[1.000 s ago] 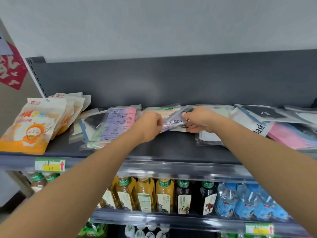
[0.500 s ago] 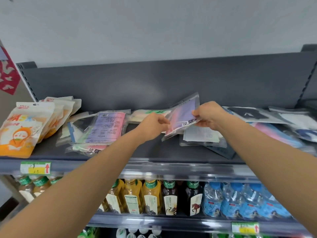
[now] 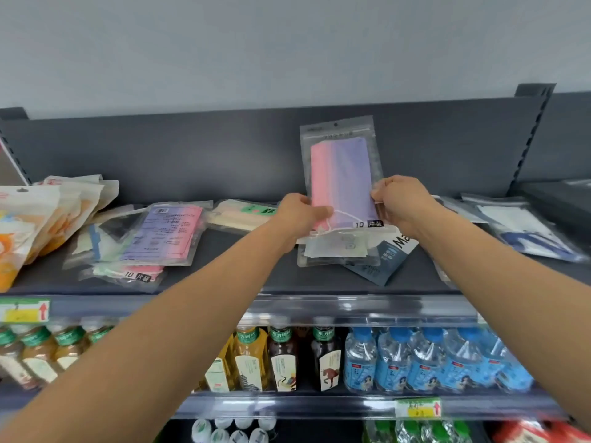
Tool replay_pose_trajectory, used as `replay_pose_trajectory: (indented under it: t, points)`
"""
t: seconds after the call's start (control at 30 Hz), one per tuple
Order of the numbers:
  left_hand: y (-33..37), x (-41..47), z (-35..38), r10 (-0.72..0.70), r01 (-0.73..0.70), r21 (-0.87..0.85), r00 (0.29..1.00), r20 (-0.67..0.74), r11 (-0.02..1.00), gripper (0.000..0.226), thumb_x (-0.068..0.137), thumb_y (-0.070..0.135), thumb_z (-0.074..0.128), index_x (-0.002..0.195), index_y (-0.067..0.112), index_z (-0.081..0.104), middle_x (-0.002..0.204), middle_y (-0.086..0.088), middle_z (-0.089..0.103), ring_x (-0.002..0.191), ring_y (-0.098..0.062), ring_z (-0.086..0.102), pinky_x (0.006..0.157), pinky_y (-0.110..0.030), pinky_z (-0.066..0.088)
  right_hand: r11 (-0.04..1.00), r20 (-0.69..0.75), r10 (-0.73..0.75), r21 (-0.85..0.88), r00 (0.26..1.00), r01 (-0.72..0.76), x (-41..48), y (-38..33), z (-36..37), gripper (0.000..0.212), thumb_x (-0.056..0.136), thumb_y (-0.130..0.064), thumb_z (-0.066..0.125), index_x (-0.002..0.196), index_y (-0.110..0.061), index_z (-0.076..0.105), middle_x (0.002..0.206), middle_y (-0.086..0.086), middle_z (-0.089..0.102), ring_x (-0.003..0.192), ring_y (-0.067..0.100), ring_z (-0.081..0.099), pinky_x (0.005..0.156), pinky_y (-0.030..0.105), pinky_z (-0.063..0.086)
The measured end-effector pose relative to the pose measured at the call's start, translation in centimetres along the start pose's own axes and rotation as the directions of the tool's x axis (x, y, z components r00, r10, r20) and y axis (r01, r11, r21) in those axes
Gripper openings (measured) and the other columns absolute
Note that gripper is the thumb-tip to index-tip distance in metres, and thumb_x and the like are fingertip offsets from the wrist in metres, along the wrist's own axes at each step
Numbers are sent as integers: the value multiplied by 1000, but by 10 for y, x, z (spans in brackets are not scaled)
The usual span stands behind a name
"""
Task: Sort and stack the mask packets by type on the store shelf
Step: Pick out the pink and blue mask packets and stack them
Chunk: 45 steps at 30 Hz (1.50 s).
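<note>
The dark shelf (image 3: pixel 412 278) runs the full width at chest height, closed behind by an upright back panel (image 3: pixel 192 155) and edged in front by a clear price rail (image 3: pixel 367 310). Bare strips of shelf show along the front edge and between the heaps.

At the far left lean orange pouches (image 3: pixel 22 225). Beside them is a loose heap of flat packets (image 3: pixel 153 238), then a green-labelled packet (image 3: pixel 243 214) lying against the panel. To the right more clear packets (image 3: pixel 524 231) are spread out. In the middle a small pile (image 3: pixel 335 251) rests partly on a dark blue packet (image 3: pixel 380 260).

Above that pile the pink-and-purple mask packet (image 3: pixel 342 174) stands upright in the air, its top in front of the back panel, clear of everything on the shelf.

Both arms reach forward, nearly straight. The left hand (image 3: pixel 297 215) pinches the packet's lower left edge, and the right hand (image 3: pixel 399 203) pinches its lower right edge, fingers (image 3: pixel 380 190) curled round the plastic.
</note>
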State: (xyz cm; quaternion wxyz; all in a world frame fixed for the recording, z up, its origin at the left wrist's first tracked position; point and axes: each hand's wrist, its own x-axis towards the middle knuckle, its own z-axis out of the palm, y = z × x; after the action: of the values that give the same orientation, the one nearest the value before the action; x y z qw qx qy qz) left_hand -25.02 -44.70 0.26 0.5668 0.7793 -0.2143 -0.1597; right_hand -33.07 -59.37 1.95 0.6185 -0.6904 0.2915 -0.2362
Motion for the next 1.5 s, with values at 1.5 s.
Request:
replay_pose_trajectory:
  t: [1.5]
  points:
    - [20, 17, 35, 473, -607, 354, 786, 398, 712, 30, 85, 13, 63, 115, 11, 62, 102, 0, 54, 90, -17, 50, 72, -20, 34, 418, -219, -239, -902, 946, -103, -2, 20, -46, 20, 86, -13, 54, 92, 1, 67, 99, 23, 67, 93, 36, 62, 68, 28, 37]
